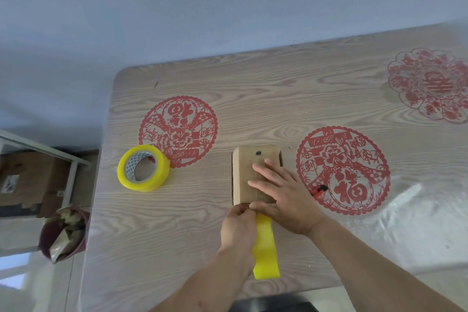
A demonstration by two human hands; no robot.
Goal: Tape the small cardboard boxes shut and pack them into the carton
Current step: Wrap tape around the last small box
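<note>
Head view: a small box (247,175) lies near the middle of the wooden table (253,88), between two red paper-cut designs. The right hand (281,194) rests flat on its top, fingers straight and spread, pressing it down. The left hand (239,227) pinches a yellow tape strip (266,248) at the box's near edge; the strip trails toward the person. A tape roll (143,168) stands well to the left. A red cutter (319,189) lies just right of the box.
</note>
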